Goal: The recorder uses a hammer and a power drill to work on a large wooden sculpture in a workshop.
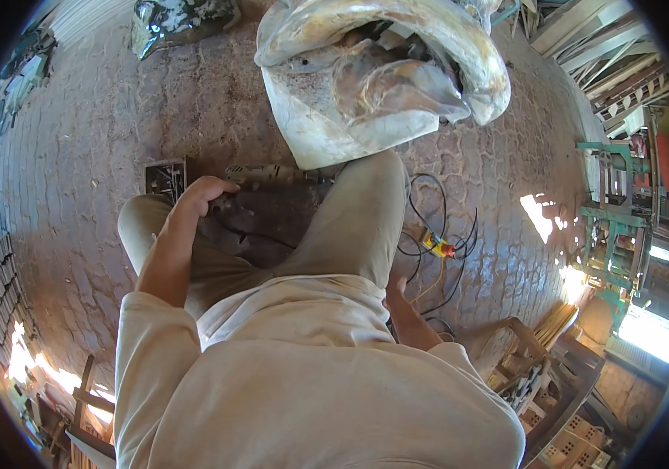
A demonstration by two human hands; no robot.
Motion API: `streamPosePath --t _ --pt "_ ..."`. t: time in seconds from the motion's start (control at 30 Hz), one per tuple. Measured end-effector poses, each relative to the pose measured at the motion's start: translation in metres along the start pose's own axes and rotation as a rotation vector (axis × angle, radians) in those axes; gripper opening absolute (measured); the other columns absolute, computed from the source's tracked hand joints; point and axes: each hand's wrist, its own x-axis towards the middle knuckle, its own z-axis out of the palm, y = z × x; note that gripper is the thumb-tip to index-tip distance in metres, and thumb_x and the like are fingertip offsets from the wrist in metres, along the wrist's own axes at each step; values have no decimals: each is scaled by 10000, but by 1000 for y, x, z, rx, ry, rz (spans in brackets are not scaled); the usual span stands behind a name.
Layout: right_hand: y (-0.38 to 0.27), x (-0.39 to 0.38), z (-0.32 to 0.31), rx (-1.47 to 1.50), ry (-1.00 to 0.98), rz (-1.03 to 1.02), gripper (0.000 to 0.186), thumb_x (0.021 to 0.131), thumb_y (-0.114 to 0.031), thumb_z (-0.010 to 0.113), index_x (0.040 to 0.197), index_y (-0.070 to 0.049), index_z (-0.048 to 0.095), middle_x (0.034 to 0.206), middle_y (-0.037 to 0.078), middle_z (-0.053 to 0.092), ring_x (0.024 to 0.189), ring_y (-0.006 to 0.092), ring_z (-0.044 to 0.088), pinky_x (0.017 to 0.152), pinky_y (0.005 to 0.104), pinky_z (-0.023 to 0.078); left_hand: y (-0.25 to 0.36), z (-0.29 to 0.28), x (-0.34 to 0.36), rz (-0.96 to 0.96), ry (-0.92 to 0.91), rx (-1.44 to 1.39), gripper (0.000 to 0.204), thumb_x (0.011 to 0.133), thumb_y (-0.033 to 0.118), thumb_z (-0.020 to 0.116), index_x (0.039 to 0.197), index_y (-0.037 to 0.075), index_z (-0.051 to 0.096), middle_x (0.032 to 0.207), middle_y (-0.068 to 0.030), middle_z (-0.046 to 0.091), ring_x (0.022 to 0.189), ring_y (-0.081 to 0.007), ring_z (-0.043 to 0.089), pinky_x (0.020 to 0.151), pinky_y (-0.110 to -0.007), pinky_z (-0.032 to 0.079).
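Note:
My left hand (206,191) is bent over beside my left knee, its fingers curled in and a fingertip pointing right. What it grips, if anything, is hidden under it. Just past that fingertip lies a pale, long-bodied power tool (252,175), and a black cord (252,234) runs between my legs below. Against the left knee stands a small open box (166,178) of thin metal pieces. My right hand (397,291) hangs low beside my right thigh, mostly covered by my clothing, so its fingers do not show clearly. A large carved stone block (365,117), white and brown, rises in front of my knees.
On the brick floor (490,156) to my right, black cables loop around a yellow and red plug connector (437,244). A dark glossy stone (182,23) lies at far left. Green metal racks (619,215) and stacked timber (592,39) line the right side; a wooden chair (561,375) stands behind right.

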Motion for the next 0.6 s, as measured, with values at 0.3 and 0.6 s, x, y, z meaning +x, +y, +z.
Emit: streamPosePath --t 0.3,0.6 --pt "-199 -113 -175 776 496 -480 236 975 -192 678 1085 5 744 1026 158 757 969 251 713 882 380 540 -27 82 -121 289 158 -377 279 872 19 693 1137 2 608 890 -128 678 695 -283 693 613 -461 591" --pt "-295 -178 -153 1055 -1207 -164 563 1046 -533 570 1387 -89 629 1271 88 712 1090 218 680 858 460 582 -33 97 -317 527 296 -133 272 846 13 658 1090 -1 538 865 -91 617 692 -182 658 561 -353 570"
